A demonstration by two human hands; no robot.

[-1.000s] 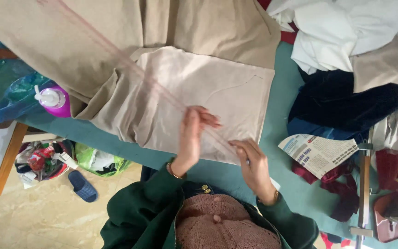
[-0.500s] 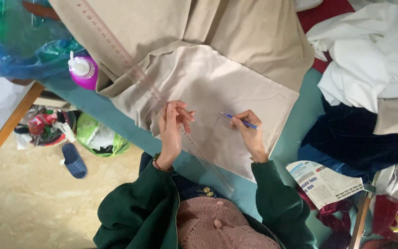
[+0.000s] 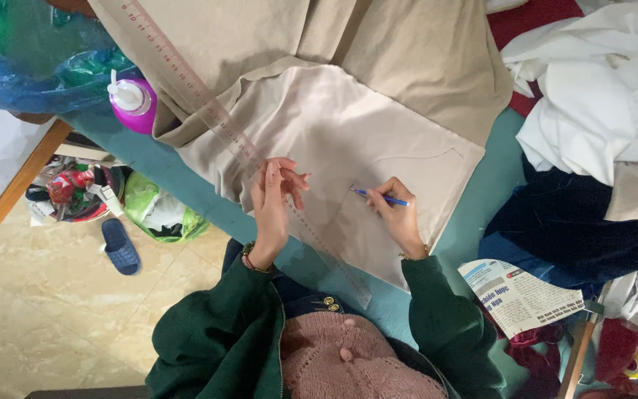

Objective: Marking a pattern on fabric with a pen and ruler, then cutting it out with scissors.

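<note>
Pen (image 3: 379, 196), blue, pinched in right hand (image 3: 396, 216), fingers closed on its barrel, tip down on cloth (image 3: 348, 148). Cloth pale beige, spread flat on table (image 3: 474, 222) with teal cover, faint curved line drawn across it above pen tip. Left hand (image 3: 273, 198) laid flat, fingers stretched and slightly spread, pressing down ruler (image 3: 245, 148), gripping nothing. Ruler long, clear, running diagonally from upper left across cloth down to table edge near body. Hands near each other, apart, pen tip between them on cloth.

Darker tan fabric (image 3: 407, 66) lying under and behind pale cloth, folded toward top. Purple bottle (image 3: 133, 103) with white pump standing at left edge of table, just beside tan fabric. Blue plastic bag (image 3: 16, 74) bunched further left. White garments (image 3: 599, 96) heaped at right, dark navy cloth (image 3: 577, 229) below them. Printed paper (image 3: 518, 295) lying on table near right sleeve. Green sleeves (image 3: 437, 318) on both arms, pink knit top beneath. Blue slipper (image 3: 119, 247) on tiled floor at lower left, beside green bag (image 3: 160, 210).
</note>
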